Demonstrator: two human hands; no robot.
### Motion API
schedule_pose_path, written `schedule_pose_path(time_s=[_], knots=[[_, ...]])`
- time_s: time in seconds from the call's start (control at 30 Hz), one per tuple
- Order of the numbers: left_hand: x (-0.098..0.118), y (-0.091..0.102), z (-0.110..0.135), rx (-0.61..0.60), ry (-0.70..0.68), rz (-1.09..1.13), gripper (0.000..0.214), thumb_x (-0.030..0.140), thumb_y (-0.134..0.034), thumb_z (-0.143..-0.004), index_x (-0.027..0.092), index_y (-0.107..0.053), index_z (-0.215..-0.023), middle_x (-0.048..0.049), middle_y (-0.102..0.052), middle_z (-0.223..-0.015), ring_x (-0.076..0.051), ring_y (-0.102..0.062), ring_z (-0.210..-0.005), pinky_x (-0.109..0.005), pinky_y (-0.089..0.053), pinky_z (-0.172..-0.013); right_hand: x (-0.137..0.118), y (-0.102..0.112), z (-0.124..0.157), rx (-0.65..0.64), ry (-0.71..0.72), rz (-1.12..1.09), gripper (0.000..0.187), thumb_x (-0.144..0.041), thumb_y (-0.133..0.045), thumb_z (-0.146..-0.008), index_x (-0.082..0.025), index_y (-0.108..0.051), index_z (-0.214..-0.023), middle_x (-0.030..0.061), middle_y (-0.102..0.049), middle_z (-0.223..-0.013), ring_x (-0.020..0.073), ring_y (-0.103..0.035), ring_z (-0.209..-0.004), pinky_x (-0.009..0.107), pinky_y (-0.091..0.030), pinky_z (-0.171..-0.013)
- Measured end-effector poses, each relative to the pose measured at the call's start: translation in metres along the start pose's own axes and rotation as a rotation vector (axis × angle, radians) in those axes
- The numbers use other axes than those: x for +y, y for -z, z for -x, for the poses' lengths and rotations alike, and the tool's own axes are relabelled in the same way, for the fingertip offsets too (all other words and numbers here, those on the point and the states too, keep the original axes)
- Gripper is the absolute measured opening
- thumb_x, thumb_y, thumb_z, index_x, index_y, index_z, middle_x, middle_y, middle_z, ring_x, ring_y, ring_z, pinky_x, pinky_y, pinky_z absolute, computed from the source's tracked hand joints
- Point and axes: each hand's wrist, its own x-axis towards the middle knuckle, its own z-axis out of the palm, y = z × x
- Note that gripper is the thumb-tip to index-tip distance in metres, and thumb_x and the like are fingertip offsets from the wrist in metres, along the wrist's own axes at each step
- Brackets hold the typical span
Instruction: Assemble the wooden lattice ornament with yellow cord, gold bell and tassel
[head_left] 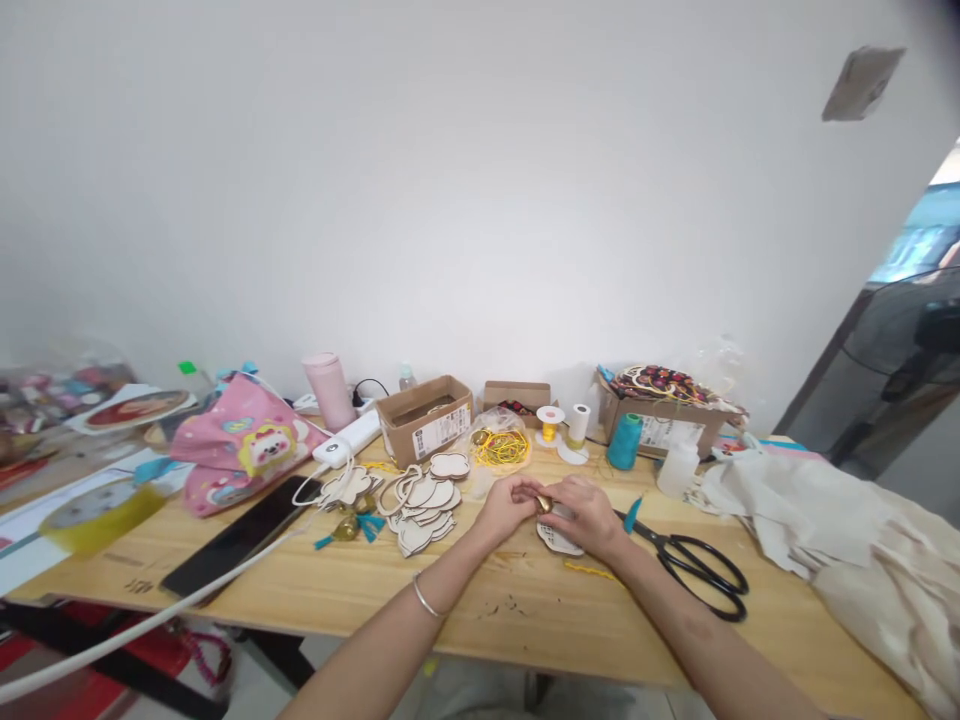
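As both hands (570, 512) pinch a golden charm (544, 505) above a plywood cutout (559, 542)

Left hand (510, 505) and right hand (589, 515) pinching a small gold charm (544, 505) above a wooden cutout (559, 540) on the table (517, 610), black-handled scissors (701, 565) just beside the right hand, stacked cutouts (424, 505) further left
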Motion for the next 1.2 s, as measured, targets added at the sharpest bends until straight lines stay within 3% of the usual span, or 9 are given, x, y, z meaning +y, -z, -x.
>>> schedule_pose_path(time_s=[0.4, 0.53, 0.7, 0.93, 1.2], knots=[[0.010, 0.011, 0.007, 0.017, 0.094, 0.007, 0.023, 0.006, -0.066, -0.051, 0.010, -0.060, -0.074, -0.0013, -0.063, -0.065, -0.010, -0.058, -0.060, -0.024, -0.046, -0.064, -0.014, 0.011, -0.003, -0.030, -0.106, 0.013, 0.017, -0.015, -0.055, -0.067, -0.016, -0.057, -0.084, 0.0049, -0.061, -0.074, 0.0176, -0.053, -0.071, 0.031, -0.040, -0.066], [0.020, 0.011, 0.008, 0.013, 0.086, 0.019, 0.025, 0.011, -0.069, -0.051, 0.010, -0.060, -0.074, -0.0009, -0.063, -0.066, -0.010, -0.058, -0.060, -0.024, -0.045, -0.064, -0.018, 0.010, -0.006, -0.038, -0.099, 0.015, 0.013, -0.020, -0.057, -0.070, -0.017, -0.059, -0.083, 0.0047, -0.063, -0.079, 0.0174, -0.054, -0.076, 0.030, -0.040, -0.068], [0.019, 0.014, 0.003, 0.016, 0.113, 0.053, 0.031, 0.016, -0.073, -0.050, 0.011, -0.058, -0.076, -0.0004, -0.061, -0.066, -0.010, -0.057, -0.060, -0.024, -0.046, -0.062, -0.006, 0.000, -0.006, -0.059, -0.092, -0.009, 0.009, -0.025, -0.057, -0.077, -0.020, -0.063, -0.077, 0.0037, -0.066, -0.076, 0.0159, -0.054, -0.072, 0.031, -0.039, -0.069], [0.009, 0.014, 0.000, 0.040, 0.245, 0.129, 0.035, 0.020, -0.074, -0.052, 0.012, -0.058, -0.082, -0.0003, -0.062, -0.071, -0.009, -0.058, -0.063, -0.024, -0.047, -0.064, 0.009, -0.010, -0.001, -0.038, -0.094, -0.093, 0.013, -0.030, -0.057, -0.078, -0.021, -0.065, -0.082, 0.0035, -0.067, -0.076, 0.0159, -0.053, -0.070, 0.032, -0.037, -0.069], [0.019, 0.014, 0.004, 0.076, 0.346, 0.133, 0.028, 0.025, -0.073, -0.055, 0.013, -0.061, -0.078, -0.0013, -0.065, -0.075, -0.010, -0.059, -0.065, -0.023, -0.046, -0.065, 0.009, -0.005, -0.001, -0.044, -0.080, -0.084, 0.015, -0.025, -0.051, -0.081, -0.021, -0.066, -0.081, 0.0025, -0.067, -0.073, 0.0151, -0.051, -0.070, 0.034, -0.037, -0.073]])
